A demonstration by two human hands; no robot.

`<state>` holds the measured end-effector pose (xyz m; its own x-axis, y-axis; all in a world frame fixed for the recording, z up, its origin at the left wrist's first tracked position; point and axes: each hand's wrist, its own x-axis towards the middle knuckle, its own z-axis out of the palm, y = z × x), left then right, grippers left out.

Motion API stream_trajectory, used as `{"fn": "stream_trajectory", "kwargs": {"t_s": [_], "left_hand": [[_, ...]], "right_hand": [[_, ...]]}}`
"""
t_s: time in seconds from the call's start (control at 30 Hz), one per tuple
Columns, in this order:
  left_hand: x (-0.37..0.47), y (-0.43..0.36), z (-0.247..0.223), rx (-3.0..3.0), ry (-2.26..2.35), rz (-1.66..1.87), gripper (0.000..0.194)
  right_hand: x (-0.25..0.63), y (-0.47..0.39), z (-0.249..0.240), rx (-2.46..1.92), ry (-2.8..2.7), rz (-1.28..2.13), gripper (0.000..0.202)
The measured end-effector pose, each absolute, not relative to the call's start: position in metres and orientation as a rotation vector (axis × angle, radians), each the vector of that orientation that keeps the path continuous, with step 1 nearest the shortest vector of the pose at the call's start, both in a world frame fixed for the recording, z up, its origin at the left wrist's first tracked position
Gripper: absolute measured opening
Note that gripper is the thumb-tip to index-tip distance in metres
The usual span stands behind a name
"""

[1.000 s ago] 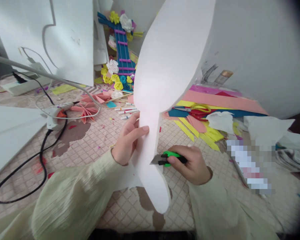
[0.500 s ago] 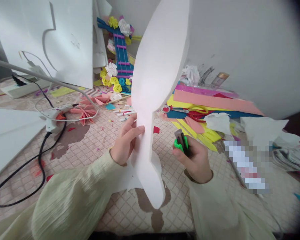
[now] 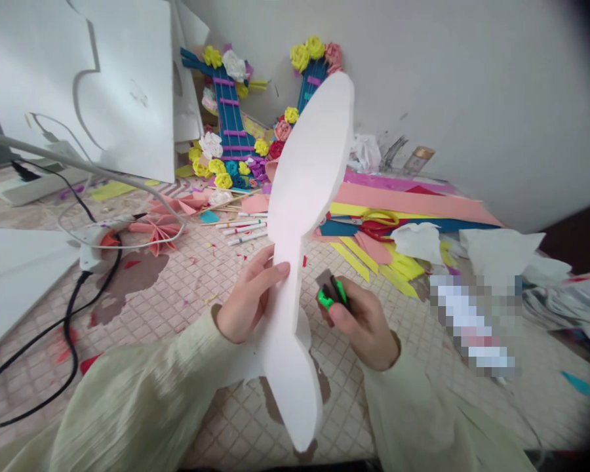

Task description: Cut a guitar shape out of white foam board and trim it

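A long white foam board cutout [image 3: 309, 170] with curved outlines stands tilted up in front of me. My left hand [image 3: 250, 295] grips its narrow middle, thumb on the near face and fingers behind. Just right of the cutout's lower edge, my right hand [image 3: 366, 321] is closed around a green and black utility knife [image 3: 333, 293]. The knife's blade is out and points up and left, a little apart from the foam. Another white piece shows partly behind the cutout's lower part.
Decorated blue paper guitars [image 3: 231, 115] lean against the wall. Scissors [image 3: 373, 223] lie on coloured paper strips [image 3: 413, 203], near markers [image 3: 243, 226]. At left are a hot glue gun [image 3: 96, 246] with a black cord, a power strip [image 3: 39, 180] and large white boards [image 3: 128, 85].
The cutout has come lower and its top has tipped, uncovering a second paper guitar behind. My right hand has brought the utility knife left, closer to the cutout.
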<state>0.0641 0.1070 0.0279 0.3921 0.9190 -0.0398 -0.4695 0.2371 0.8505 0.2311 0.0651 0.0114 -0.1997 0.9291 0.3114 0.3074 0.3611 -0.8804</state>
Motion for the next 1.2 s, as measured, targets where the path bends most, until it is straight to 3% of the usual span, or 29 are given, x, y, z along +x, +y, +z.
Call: {"fn": "stream_trajectory", "kwargs": {"t_s": [0.47, 0.73, 1.2], "left_hand": [[0.069, 0.103, 0.024, 0.777, 0.677, 0.763, 0.016], [0.071, 0.102, 0.03, 0.658, 0.776, 0.732, 0.022], [0.071, 0.103, 0.029, 0.665, 0.711, 0.739, 0.019]], "right_hand": [[0.243, 0.077, 0.012, -1.344, -1.502, 0.57, 0.036], [0.239, 0.076, 0.014, -1.464, -1.573, 0.213, 0.032], [0.239, 0.078, 0.01, -1.458, -1.56, 0.552, 0.037]]}}
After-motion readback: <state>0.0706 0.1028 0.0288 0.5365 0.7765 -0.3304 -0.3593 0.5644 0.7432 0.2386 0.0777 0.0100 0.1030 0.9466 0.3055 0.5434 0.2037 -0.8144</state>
